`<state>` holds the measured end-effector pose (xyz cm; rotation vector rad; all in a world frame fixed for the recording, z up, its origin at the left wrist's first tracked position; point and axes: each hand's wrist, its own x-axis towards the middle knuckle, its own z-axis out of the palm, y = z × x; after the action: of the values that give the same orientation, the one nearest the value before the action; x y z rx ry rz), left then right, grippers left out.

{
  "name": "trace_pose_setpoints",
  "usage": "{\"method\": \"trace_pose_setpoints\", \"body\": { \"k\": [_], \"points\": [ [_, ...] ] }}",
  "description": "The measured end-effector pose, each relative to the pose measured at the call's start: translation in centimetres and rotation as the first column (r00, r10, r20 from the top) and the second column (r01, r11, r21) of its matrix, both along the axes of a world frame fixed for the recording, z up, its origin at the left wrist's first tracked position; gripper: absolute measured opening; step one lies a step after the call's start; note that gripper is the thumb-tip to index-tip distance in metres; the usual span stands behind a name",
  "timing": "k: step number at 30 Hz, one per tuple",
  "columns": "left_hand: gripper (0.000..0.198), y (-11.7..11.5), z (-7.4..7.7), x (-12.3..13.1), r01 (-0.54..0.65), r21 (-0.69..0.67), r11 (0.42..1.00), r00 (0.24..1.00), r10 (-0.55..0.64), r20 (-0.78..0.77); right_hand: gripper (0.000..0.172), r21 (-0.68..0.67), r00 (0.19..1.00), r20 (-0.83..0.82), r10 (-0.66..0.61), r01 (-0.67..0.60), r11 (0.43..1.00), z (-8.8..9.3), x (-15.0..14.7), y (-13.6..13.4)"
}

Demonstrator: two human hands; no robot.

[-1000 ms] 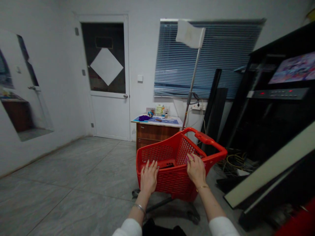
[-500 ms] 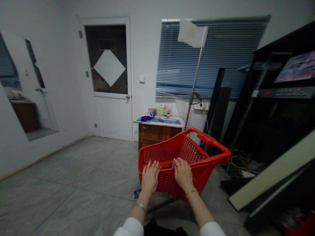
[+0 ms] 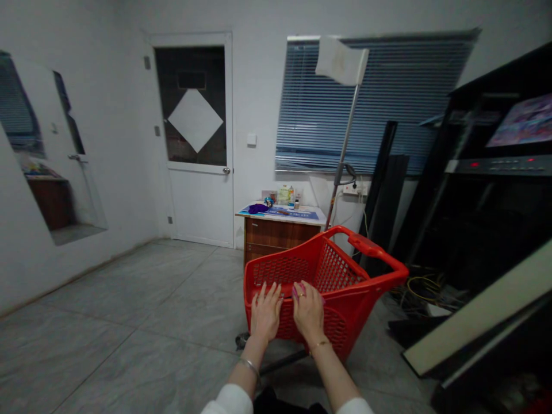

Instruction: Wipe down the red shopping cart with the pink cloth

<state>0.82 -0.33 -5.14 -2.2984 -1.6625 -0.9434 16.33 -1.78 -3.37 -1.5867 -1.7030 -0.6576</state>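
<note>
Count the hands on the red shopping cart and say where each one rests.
2. The left hand lies flat on the near rim of the red shopping cart, towards its left corner. The right hand rests just beside it on the same rim. No other hands show.

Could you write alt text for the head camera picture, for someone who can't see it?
The left hand and right hand rest side by side on the near rim of a red shopping cart. Behind stand a wooden cabinet and a white door.
</note>
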Motion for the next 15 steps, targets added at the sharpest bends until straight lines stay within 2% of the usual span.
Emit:
{"method": "trace_pose_setpoints", "body": {
  "k": [2,5,9,11,13,15],
  "points": [
    [0.044,0.0,0.1,-0.4,0.010,-0.008,1.000,1.000,-0.010,-0.013,0.035,-0.038,0.998,0.016,0.054,-0.054,0.998,-0.1,-1.1,-0.1],
    [0.044,0.0,0.3,-0.7,0.027,-0.017,0.999,0.999,-0.028,-0.025,0.036,-0.099,0.991,0.078,0.110,-0.102,0.990,1.0,1.7,-0.2],
    [0.044,0.0,0.4,-0.4,0.032,-0.017,0.999,0.999,-0.033,-0.009,0.033,-0.078,0.994,0.101,-0.028,0.036,0.996,3.3,9.0,-0.2],
    [0.044,-0.1,0.3,-0.1,0.029,-0.018,0.999,1.000,-0.029,0.004,0.032,-0.062,0.989,0.113,-0.100,0.108,0.992,4.2,11.7,-0.2],
    [0.044,-0.1,0.3,0.1,0.019,-0.014,1.000,1.000,-0.019,0.012,0.030,-0.063,0.981,0.132,-0.140,0.150,0.987,4.7,12.9,-0.3],
    [0.044,-0.2,0.2,0.2,0.004,-0.008,1.000,1.000,-0.004,0.013,0.029,-0.062,0.975,0.143,-0.169,0.180,0.982,4.8,12.8,-0.4]
  ]
}}
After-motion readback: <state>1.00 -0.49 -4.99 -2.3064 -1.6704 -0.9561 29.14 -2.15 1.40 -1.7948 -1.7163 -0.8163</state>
